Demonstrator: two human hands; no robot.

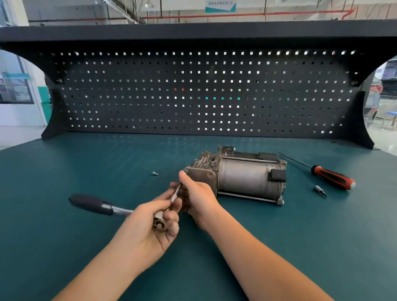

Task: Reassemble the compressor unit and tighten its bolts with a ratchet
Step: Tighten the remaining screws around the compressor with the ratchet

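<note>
While the compressor [240,175] is lying on its side on the green bench [56,171], the left hand [148,229] is curling its fingers round the head of the ratchet [92,203], whose thin shaft is pointing toward the unit's near end. The right hand [199,199] is gripping that end, thumb resting at its upper corner. A loose bolt [155,173] is lying left of the unit; a screwdriver [332,177] and small bit [321,190] are lying to its right.
</note>
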